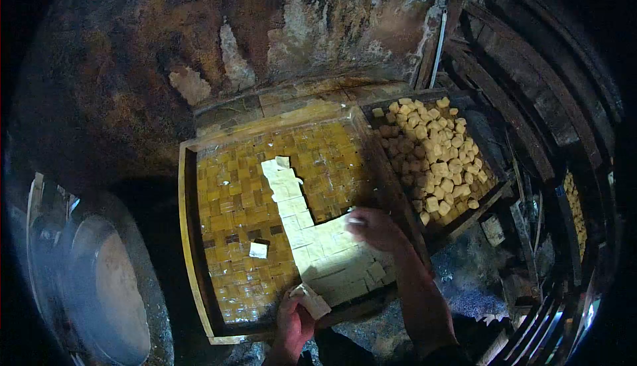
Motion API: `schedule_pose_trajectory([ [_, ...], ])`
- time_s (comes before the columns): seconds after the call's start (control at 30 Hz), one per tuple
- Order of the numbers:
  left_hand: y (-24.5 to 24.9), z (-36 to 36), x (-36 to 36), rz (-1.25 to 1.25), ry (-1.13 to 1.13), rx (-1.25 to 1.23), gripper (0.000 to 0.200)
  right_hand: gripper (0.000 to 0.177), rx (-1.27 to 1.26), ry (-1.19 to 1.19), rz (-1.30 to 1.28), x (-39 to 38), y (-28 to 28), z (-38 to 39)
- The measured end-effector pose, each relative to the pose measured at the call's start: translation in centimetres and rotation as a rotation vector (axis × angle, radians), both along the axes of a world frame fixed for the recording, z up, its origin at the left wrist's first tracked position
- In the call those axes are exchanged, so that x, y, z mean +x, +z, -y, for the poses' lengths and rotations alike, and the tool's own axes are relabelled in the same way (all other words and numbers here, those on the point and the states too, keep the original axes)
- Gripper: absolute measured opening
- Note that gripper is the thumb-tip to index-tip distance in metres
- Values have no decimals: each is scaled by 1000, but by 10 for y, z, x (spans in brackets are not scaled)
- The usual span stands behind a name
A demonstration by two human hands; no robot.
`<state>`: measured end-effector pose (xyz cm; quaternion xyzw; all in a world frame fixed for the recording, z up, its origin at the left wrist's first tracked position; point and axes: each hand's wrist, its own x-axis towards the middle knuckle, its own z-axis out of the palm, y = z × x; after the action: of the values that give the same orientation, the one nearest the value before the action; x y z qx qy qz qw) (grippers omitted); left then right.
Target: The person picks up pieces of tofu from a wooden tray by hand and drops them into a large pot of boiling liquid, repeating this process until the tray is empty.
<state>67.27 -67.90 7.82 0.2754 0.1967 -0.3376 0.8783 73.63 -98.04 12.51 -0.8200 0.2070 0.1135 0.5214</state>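
Note:
My left hand (294, 321) is closed on a flat pale piece of tofu (313, 302) at the front edge of a wood-framed woven bamboo tray (239, 207). Over the right part of the tray, my right hand (377, 229) has its fingers pinched together above a sheet of cut tofu (332, 250). Something small and whitish shows at those fingertips; I cannot tell what it is. From the sheet, a narrow strip of tofu pieces (284, 183) runs toward the back of the tray. One loose tofu square (258, 250) lies apart on the left.
A second tray (488, 215) to the right holds a heap of golden-brown cubes (434, 147). At the lower left stands a large round pan (119, 293). A stained wall (219, 54) rises behind the trays, with wooden slats (524, 94) on the right.

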Motion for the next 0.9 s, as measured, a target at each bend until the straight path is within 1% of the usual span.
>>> schedule_pose_trajectory([
  [0.03, 7, 4, 0, -6, 18, 33, 27, 44, 291, 46, 49, 6, 5, -6],
  [0.07, 3, 4, -1, -7, 19, 33, 27, 44, 290, 46, 48, 8, 4, -7],
  [0.13, -11, -2, -5, -7, -7, 12, 28, 47, -173, 25, 332, 12, -1, -10],
  [0.17, -15, -5, -8, -7, -5, 14, 28, 47, -170, 26, 332, 5, -1, -9],
  [0.23, -18, -9, -8, 18, -10, -37, 28, 45, -476, -74, 113, -25, -3, 0],
  [0.27, -12, -9, -7, 20, -7, -36, 28, 45, -475, -71, 116, -42, -15, -1],
  [0.33, 5, -6, -6, 16, 30, -1, 29, 41, -663, 92, 49, -77, -41, -6],
  [0.37, 2, -6, -4, 13, 30, -4, 29, 41, -666, 93, 47, -82, -42, -8],
  [0.43, -6, -6, -2, -64, -11, -24, 29, 32, -540, -32, 247, -90, -43, -10],
  [0.47, -5, -4, -4, -65, -14, -27, 29, 32, -543, -35, 246, -91, -41, -7],
  [0.53, -3, 0, -4, -24, 15, -13, 28, 41, -491, -60, 250, -84, -37, -1],
  [0.57, -5, 0, -5, -20, 23, -11, 28, 41, -488, -54, 255, -79, -30, 1],
  [0.63, -11, -7, -10, 39, -27, -113, 26, 46, -301, -54, 177, -73, -13, 0],
  [0.67, -8, -8, -11, 40, -9, -104, 26, 46, -290, -37, 181, -70, -13, -5],
  [0.73, -2, -4, -10, -47, -70, -25, 29, 44, 134, 74, 51, -66, -12, -16],
  [0.77, -2, -1, -9, -43, -53, -20, 29, 44, 139, 91, 54, -65, -2, -31],
  [0.83, -2, 5, -5, -71, 2, -117, 43, 40, 360, 233, 103, -64, 25, -78],
  [0.87, 25, 10, 4, -21, -10, -115, 50, 40, 360, 236, 101, -62, 26, -95],
  [0.9, 24, 10, 5, -23, -11, -118, 50, 37, 58, 375, 366, -60, 28, -109],
])
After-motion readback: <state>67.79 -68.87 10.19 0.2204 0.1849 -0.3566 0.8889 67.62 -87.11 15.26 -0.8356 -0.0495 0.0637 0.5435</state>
